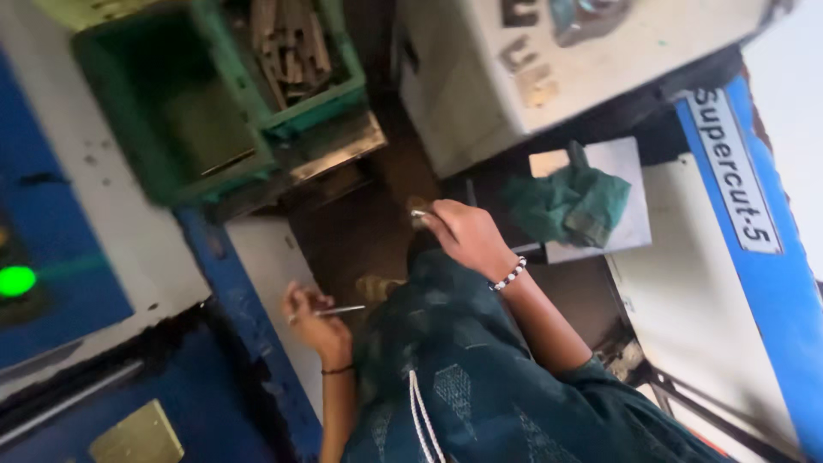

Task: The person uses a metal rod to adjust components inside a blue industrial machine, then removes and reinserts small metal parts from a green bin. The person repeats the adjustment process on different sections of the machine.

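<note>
1. Below the green crate [163,129], towards the bottom of the view, the left hand [315,321] is seen closed around a thin metal rod [341,310], whose free end points right.
2. Right of the crate, the right hand [463,236] is seen closed on a second small metal piece [419,213]; only its bright tip shows past the fingers, so its shape cannot be made out.
3. A beaded bracelet [510,275] is worn on the right wrist, a dark band [337,370] on the left.
4. Further right of the crate, a crumpled green cloth [570,201] is laid on a grey plate [621,197], just beyond the right hand.
5. A second green crate [300,51] touching the first holds brownish metal pieces, blurred beyond telling.
6. Left of the crate, a green lamp [15,280] glows on a blue panel, cut off by the edge.
7. The floor between the hands is dark, and much is hidden by the person's dark green garment [480,386].
</note>
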